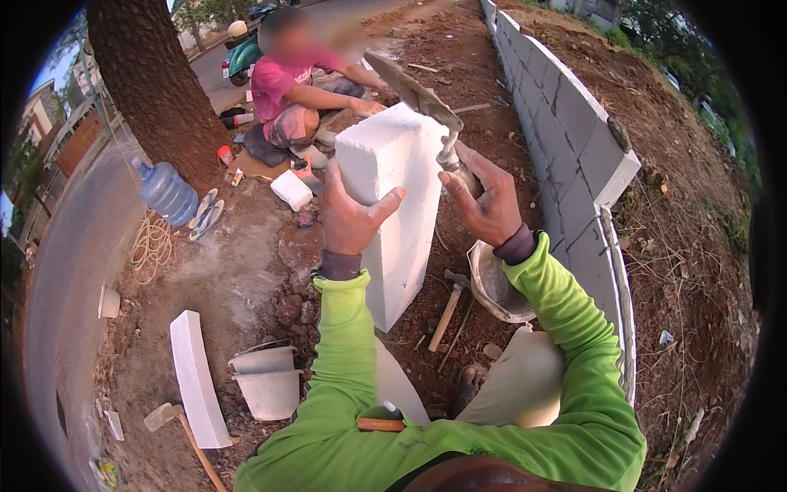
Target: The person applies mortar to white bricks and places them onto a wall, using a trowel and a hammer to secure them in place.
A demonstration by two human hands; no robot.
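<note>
A long white lightweight block [410, 189] stands upright before me, its top end at hand height. My left hand [354, 209] is wrapped round its left side near the top, thumb across the near face. In my right hand [488, 197] is a trowel [416, 92], gripped by its mortar-smeared handle. The trowel's blade points up and away to the left, just beyond the block's top edge, with grey mortar on it. A bucket [496, 283] with mortar-coated walls stands below my right forearm. Beside the bucket a hammer [447, 312] lies on the soil.
A low wall of grey blocks [566, 131] runs along my right. Ahead on the left a person in a pink shirt [283, 90] sits on the ground by a tree [152, 82]. A water jug [166, 193], another white block [198, 381], stacked buckets [268, 381] and a mallet [164, 416] lie leftward.
</note>
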